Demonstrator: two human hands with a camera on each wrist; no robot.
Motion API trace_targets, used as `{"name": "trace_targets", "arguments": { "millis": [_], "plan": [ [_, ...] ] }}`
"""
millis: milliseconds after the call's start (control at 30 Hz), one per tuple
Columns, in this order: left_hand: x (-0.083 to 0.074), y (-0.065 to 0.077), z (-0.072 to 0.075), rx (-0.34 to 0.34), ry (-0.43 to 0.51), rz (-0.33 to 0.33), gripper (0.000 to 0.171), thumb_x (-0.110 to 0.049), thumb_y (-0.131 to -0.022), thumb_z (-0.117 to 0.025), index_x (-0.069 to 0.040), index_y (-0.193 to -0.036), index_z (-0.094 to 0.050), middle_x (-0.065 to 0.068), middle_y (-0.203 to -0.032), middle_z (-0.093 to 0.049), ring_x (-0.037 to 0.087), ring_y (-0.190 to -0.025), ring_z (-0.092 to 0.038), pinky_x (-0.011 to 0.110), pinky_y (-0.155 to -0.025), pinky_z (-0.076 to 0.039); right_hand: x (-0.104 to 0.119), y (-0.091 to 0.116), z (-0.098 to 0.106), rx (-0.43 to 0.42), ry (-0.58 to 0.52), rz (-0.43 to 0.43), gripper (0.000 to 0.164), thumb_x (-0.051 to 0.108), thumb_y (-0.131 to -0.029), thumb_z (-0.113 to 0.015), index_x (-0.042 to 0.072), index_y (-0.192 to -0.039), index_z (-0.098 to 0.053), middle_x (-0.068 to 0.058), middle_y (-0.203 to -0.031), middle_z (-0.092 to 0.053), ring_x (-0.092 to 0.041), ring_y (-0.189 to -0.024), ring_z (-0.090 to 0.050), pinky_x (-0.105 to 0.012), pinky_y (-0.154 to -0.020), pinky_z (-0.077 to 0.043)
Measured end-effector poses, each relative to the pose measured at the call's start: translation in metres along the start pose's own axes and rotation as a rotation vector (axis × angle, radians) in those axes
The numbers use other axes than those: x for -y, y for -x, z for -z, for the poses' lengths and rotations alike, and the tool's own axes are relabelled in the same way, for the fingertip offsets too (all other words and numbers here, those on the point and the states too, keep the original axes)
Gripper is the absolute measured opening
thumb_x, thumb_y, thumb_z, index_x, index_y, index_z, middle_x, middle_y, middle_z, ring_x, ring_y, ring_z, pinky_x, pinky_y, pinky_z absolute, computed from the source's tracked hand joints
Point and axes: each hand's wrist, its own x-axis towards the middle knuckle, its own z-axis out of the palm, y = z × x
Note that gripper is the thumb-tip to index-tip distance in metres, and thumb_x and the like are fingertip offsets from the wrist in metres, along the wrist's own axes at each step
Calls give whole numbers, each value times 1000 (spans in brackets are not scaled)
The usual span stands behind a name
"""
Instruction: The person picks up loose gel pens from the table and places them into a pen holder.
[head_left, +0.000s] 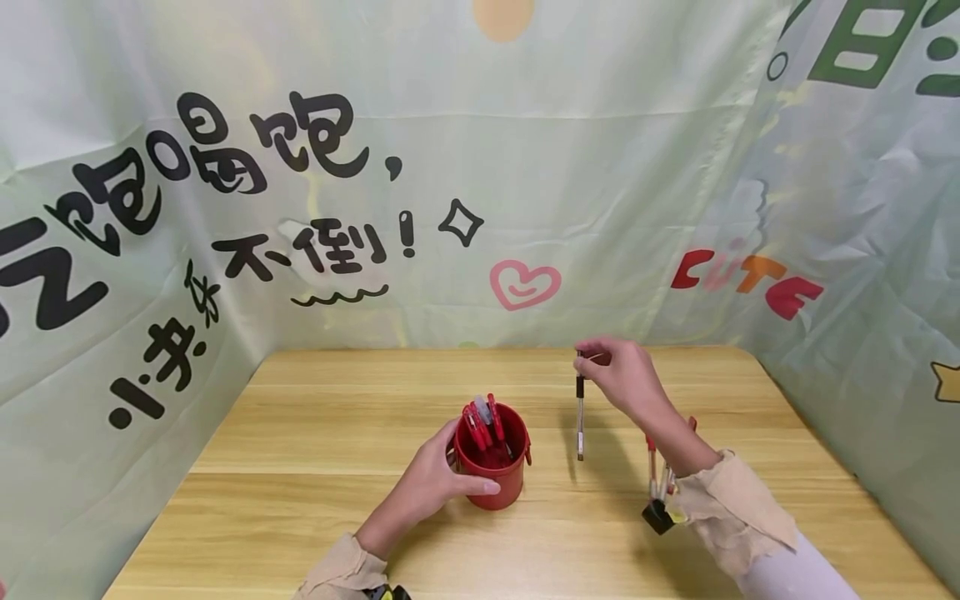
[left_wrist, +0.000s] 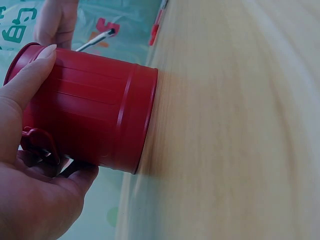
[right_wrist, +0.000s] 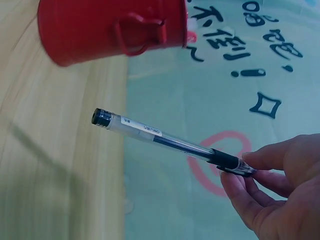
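Observation:
Near the middle of the wooden table stands a red bucket (head_left: 507, 485), upright, with several red pens (head_left: 477, 427) leaning inside it. My left hand (head_left: 429, 477) grips the bucket from its left side, the thumb lying across the front, as the left wrist view also shows. To the right of the bucket my right hand (head_left: 624, 379) pinches a clear gel pen (right_wrist: 182, 146) by its black-capped end. In the head view the pen hangs upright, its label end downward. The right wrist view shows thumb and fingers meeting at the cap.
More pens with red parts (head_left: 651, 454) are on the table (head_left: 322, 433) at the right, partly hidden by the right forearm. A printed fabric backdrop (head_left: 600, 183) with lettering surrounds the table's back and sides. A black wrist device (head_left: 657, 517) sits by the right sleeve.

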Motion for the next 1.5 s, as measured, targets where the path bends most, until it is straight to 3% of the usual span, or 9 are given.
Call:
{"name": "trace_targets", "arguments": {
  "millis": [500, 1033, 1500],
  "plan": [
    [3, -1, -1, -3, 11, -3, 95, -28, -74, -96, -22, -154, -45, 1, -148, -59, 25, -137, -58, 45, -115, -51, 38, 11, 0, -75, -51, 78, 29, 18, -100, -70, 5, -126, -72, -17, -115, -77, -34, -107, -75, -51, -90, -63],
    [2, 0, 0, -2, -8, 11, 98, -34, -73, -96, -25, -156, -43, -4, -150, -58, 24, -139, -56, 46, -116, -50, 60, 14, -3, -154, -202, 115, 24, 14, -97, -73, 4, -119, -73, -14, -111, -77, -26, -99, -76, -40, -93, -63],
    [1, -1, 0, -1, -13, -16, 97, -33, -73, -96, -26, -154, -45, -5, -148, -59, 21, -137, -57, 44, -115, -51, 68, 14, -8, -173, -255, 167, 23, 11, -96, -74, 3, -117, -73, -14, -110, -77, -24, -98, -75, -35, -91, -64]
  ]
}}
